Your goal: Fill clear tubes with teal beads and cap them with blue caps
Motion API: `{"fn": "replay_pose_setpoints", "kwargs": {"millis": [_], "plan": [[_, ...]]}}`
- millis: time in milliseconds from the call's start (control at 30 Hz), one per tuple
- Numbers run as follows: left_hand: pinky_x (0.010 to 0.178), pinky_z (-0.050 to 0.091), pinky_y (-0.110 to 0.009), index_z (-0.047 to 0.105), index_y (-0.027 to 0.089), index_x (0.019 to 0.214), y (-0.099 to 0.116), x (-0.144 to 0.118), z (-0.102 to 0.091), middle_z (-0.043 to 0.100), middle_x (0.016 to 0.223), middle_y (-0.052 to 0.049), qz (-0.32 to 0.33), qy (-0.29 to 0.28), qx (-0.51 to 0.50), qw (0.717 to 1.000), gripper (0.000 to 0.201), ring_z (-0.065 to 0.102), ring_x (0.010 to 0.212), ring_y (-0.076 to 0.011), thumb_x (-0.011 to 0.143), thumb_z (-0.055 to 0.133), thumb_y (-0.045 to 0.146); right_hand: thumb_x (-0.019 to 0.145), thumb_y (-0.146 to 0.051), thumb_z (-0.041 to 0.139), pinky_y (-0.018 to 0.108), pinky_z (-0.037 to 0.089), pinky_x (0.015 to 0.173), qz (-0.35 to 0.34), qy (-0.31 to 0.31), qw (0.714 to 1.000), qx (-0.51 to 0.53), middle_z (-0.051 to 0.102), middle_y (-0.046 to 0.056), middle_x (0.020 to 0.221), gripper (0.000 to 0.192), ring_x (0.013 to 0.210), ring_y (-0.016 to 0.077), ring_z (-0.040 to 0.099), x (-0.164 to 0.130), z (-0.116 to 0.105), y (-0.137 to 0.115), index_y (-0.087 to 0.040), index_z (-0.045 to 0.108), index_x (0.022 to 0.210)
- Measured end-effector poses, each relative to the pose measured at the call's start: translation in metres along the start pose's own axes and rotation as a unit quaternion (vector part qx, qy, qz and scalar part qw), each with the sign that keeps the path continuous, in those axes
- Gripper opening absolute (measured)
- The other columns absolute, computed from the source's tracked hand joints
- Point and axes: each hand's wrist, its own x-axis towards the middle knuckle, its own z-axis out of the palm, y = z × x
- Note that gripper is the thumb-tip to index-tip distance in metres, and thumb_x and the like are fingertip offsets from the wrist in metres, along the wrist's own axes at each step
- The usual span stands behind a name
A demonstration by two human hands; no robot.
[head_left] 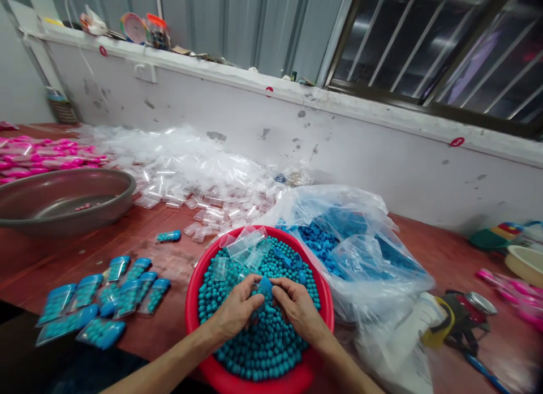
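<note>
While both hands sit right over the red bowl, they're pinched together on one small pouch that's already got teal beads in it. The left hand grips it from the left, the right hand from the right, fingertips meeting at the pouch, which sits just above the beads piled in the bowl near the counter's front edge. A few empty clear pouches lie on top of the beads at the far side of the bowl.

Left of the bowl, a bunch of filled pouches lie flat on the red counter, overlapping a bit, and one more filled one lies by itself further back. Behind that there's a big messy heap of empty pouches against the wall. A grey metal basin sits at far left, with pink packs beyond it.

Right of the bowl, touching it, is a big plastic bag with blue stuff inside, can't tell exactly what. Further right there's a tape dispenser thing, kinda blurry.
</note>
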Motion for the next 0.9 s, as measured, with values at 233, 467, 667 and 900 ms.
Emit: {"fn": "replay_pose_setpoints", "kwargs": {"millis": [233, 467, 667, 900], "plan": [[0.031, 0.029, -0.014, 0.034, 0.018, 0.113, 0.005, -0.002, 0.0, 0.048, 0.074, 0.004, -0.009, 0.011, -0.02, 1.0, 0.045, 0.045, 0.039, -0.0035, 0.074, 0.048, 0.035, 0.082, -0.038, 0.043, 0.02, 0.029, 0.04, -0.015, 0.067, 0.997, -0.041, 0.048, -0.001, 0.057, 0.03, 0.045, 0.0089, 0.038, -0.005, 0.006, -0.01, -0.017, 0.066, 0.084], [0.031, 0.03, -0.015, 0.031, 0.017, 0.121, 0.005, -0.003, 0.003, 0.05, 0.068, 0.004, -0.008, 0.001, -0.048, 0.999, 0.055, 0.046, 0.039, -0.0056, 0.073, 0.05, 0.036, 0.084, -0.035, 0.042, 0.021, 0.03, 0.046, -0.052, 0.084, 0.993, -0.064, 0.044, -0.004, 0.054, 0.029, 0.047, 0.0093, 0.036, -0.004, 0.012, -0.011, -0.017, 0.066, 0.085], [0.03, 0.027, -0.015, 0.037, 0.016, 0.116, 0.005, -0.002, 0.001, 0.047, 0.062, 0.006, -0.014, 0.022, -0.047, 0.999, 0.052, 0.042, 0.036, -0.0044, 0.072, 0.052, 0.038, 0.086, -0.033, 0.039, 0.021, 0.031, 0.051, -0.105, 0.04, 0.987, -0.113, 0.044, -0.004, 0.055, 0.032, 0.051, 0.0094, 0.038, -0.006, 0.004, -0.013, -0.016, 0.061, 0.07], [0.03, 0.028, -0.014, 0.045, 0.019, 0.094, 0.0, 0.001, 0.002, 0.033, 0.052, 0.011, 0.023, 0.042, -0.057, 0.997, 0.028, 0.028, 0.034, -0.0027, 0.073, 0.052, 0.035, 0.088, -0.025, 0.036, 0.022, 0.034, 0.055, -0.174, -0.009, 0.961, -0.213, 0.049, -0.002, 0.059, 0.029, 0.054, 0.0107, 0.044, -0.007, 0.003, -0.015, -0.017, 0.057, 0.071]]}}
